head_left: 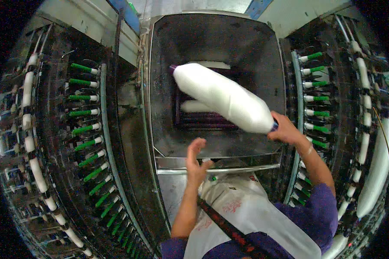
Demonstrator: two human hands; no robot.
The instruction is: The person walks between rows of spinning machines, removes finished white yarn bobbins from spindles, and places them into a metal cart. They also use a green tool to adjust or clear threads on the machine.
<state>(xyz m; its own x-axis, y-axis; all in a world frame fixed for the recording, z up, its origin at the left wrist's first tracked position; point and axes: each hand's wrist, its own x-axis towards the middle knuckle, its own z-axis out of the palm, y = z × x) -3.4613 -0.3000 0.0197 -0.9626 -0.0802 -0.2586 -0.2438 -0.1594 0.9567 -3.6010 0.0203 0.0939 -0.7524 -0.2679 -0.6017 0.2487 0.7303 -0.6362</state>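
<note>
Landmark: the dark bin (216, 36). White wound bobbin (222, 97) is held above the bin's opening, slanted: far end toward the bin's left side, near end by its right edge. Right hand (286, 129) is closed round the purple tube end sticking out of the bobbin, just by the bin's right rim. Probably held by the tube so the fingers stay off the soft-looking windings; the one-end grip likely explains the slant. Left hand (196, 162) is empty, fingers and thumb loosely apart, over the bin's near edge, well apart from the bobbin; maybe kept free as support, can't be sure.

Inside the bin: another white bobbin (199, 106) lying flat, partly covered by the held one, beside dark purple tubes (207, 121). Lying sideways probably suits their long shape; count can't be told.

No table; the bin has sloping dark walls, scuffed, with a metal bar (220, 169) along its near side. Pale floor (170, 190) shows left of the wearer, below the bin. Left of the bin: a machine row of green spindles (88, 113); right of it, a matching green row (317, 113). Beyond that right row, a large white bobbin (378, 168) hangs or stands, unclear which. Picture rim is dark and grainy.
</note>
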